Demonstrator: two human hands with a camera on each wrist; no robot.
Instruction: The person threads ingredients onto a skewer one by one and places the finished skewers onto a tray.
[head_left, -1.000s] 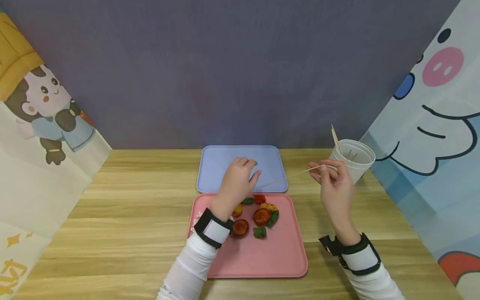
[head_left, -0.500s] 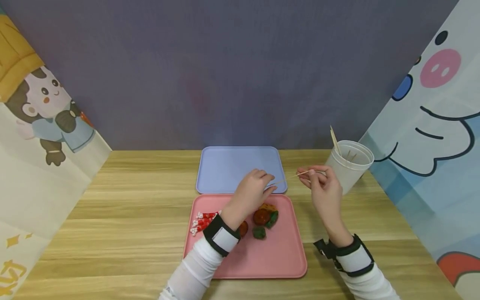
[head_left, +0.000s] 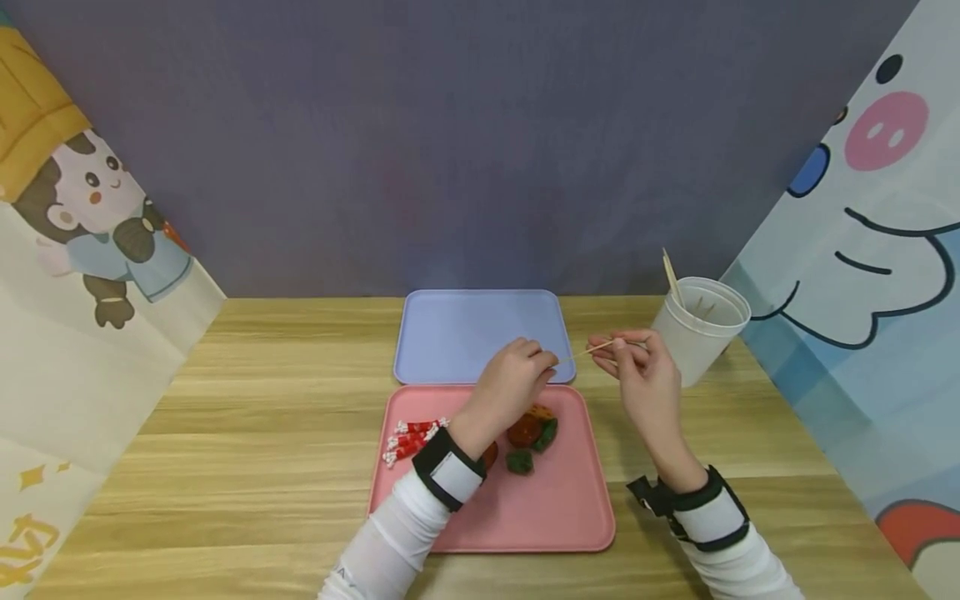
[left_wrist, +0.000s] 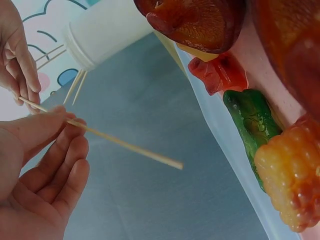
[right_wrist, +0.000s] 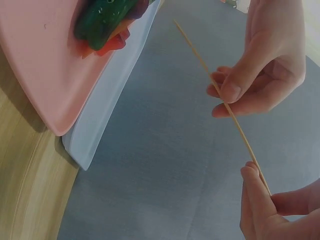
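A thin bamboo skewer (head_left: 579, 356) is held between both hands, over the front right of the blue tray (head_left: 472, 325) in the head view. My left hand (head_left: 513, 375) pinches it between thumb and fingers; a bare end (left_wrist: 150, 154) sticks out past them in the left wrist view. Toward the other end, my right hand (head_left: 648, 379) pinches the same skewer, its fingertips (right_wrist: 250, 172) on the wood in the right wrist view. Below the left forearm lies the pink tray (head_left: 547, 521) with brown round food pieces (head_left: 524, 432), green pepper pieces (left_wrist: 252, 120) and a corn piece (left_wrist: 287, 175).
Beside the right hand stands a white tub (head_left: 693, 346) with several skewers (head_left: 671, 273) leaning in it. Red pieces with white ends (head_left: 408, 440) lie at the pink tray's left. A grey wall (head_left: 480, 150) rises behind the wooden table (head_left: 262, 433).
The left hand has moved right to the skewer's free end and taken hold of it. My right hand has shifted left with the skewer, away from the tub.
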